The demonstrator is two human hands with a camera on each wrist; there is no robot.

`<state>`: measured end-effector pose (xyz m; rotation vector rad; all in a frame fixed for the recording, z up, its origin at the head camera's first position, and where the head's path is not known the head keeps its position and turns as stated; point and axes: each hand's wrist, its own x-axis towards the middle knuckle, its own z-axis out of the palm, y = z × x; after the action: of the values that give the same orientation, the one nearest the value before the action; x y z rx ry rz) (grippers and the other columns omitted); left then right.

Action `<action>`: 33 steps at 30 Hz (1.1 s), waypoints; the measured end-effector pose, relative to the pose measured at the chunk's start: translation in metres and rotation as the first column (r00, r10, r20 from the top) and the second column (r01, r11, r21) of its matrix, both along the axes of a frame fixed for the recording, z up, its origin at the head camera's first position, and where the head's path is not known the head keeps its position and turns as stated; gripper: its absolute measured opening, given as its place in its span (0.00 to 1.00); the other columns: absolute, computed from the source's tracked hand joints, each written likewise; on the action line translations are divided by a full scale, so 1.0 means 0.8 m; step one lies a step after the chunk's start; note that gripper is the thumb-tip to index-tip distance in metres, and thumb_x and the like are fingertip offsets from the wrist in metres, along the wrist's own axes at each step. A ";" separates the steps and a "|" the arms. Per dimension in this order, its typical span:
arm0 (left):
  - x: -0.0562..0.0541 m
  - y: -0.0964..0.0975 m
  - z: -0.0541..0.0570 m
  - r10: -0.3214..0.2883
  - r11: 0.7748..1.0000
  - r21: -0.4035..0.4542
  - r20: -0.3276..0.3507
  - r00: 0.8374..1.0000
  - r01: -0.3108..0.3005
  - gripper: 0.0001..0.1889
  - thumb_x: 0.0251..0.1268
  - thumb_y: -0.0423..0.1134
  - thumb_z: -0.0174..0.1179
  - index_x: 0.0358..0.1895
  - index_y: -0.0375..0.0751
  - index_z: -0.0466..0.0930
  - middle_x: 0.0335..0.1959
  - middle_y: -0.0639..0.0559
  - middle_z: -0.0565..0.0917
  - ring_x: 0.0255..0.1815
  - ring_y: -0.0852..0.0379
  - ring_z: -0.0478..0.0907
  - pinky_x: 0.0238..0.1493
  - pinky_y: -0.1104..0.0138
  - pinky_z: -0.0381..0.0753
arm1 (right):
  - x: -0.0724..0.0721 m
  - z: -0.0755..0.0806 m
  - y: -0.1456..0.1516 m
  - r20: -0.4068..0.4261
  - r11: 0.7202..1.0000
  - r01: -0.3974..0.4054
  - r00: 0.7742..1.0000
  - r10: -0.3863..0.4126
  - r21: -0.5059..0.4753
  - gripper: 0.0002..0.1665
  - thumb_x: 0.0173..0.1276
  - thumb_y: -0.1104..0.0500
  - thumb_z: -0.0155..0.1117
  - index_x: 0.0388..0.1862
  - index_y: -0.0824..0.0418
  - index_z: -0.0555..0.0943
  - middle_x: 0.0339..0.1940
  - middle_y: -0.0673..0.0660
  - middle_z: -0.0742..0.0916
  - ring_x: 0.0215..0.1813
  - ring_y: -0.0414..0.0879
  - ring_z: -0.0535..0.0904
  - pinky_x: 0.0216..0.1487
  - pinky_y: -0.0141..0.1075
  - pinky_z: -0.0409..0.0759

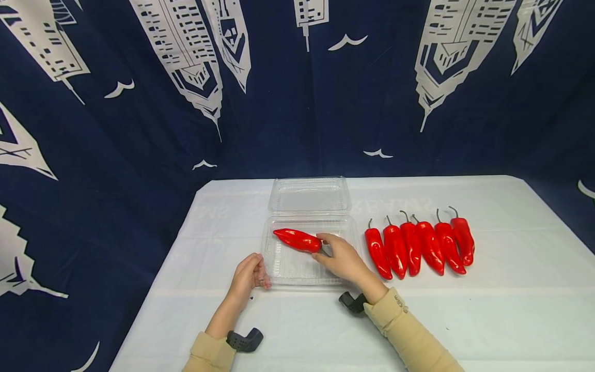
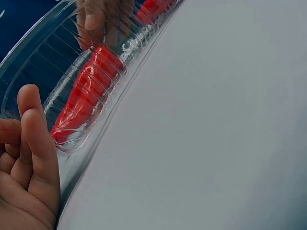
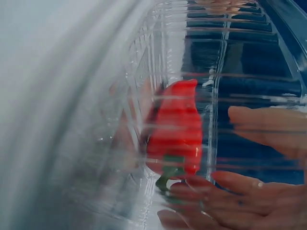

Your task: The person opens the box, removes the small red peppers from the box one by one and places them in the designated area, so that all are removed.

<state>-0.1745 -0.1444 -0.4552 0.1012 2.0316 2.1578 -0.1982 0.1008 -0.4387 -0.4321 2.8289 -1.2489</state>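
Observation:
A clear plastic container (image 1: 307, 279) lies on the table with its hinged lid (image 1: 309, 196) folded back. Inside it is a glossy red chili pepper (image 1: 297, 240), tip to the left and green stem (image 3: 165, 184) to the right. My right hand (image 1: 341, 258) reaches down over the stem end, its fingers spread and some close to the stem. The right wrist view shows a gap between one fingertip and the pepper. At the container's left side, my left hand (image 1: 248, 276) steadies the edge, fingers (image 2: 41, 143) fairly straight against the wall.
Several more red chili peppers (image 1: 418, 245) lie in a row right of the container, stems pointing away. A white cloth covers the table (image 1: 525, 310). Behind it hangs a dark blue curtain (image 1: 325, 113) with white building prints.

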 end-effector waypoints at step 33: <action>0.000 0.001 0.002 -0.004 1.000 -0.017 -0.020 1.000 0.004 0.15 0.74 0.33 0.34 0.26 0.36 0.62 0.14 0.51 0.64 0.16 0.58 0.75 0.23 0.68 0.77 | -0.004 -0.008 -0.005 0.053 0.999 -0.009 0.999 0.007 0.039 0.28 0.58 0.57 0.70 0.57 0.64 0.75 0.44 0.56 0.83 0.42 0.46 0.79 0.40 0.40 0.79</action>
<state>-0.1741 -0.1436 -0.4538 0.1253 2.0583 2.1461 -0.2013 0.0969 -0.4453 -0.4019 2.7996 -1.1836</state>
